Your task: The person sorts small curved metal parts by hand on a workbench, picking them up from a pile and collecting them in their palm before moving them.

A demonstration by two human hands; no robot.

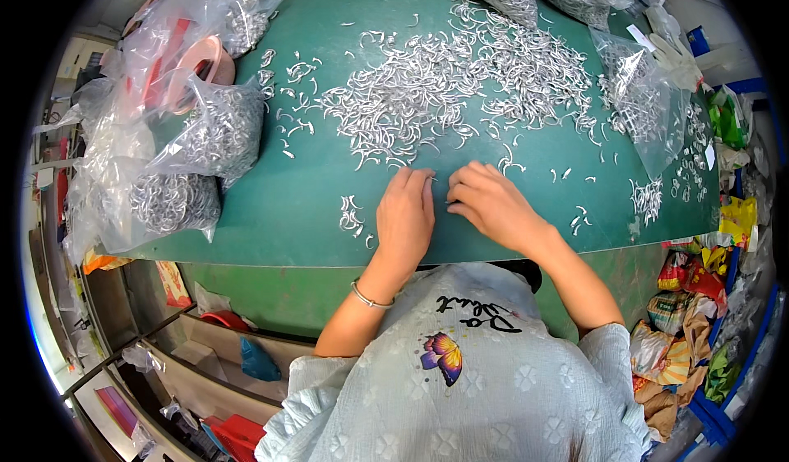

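In the head view, a person's two hands work at the near side of a green table, just short of a pile of small, curved, silvery metal pieces. The left hand has its fingers bunched together, tips close to the pile's near edge; the right hand, a small gap away, curls thumb and fingers inward toward it. Whether either one grips a piece cannot be told, the fingertips being too small and partly hidden. The pile spreads beyond both hands, running far and to the right. A small cluster lies near, left of the left hand; a few pieces lie right of the right hand. Filled clear bags stand at left, with another bag at right.
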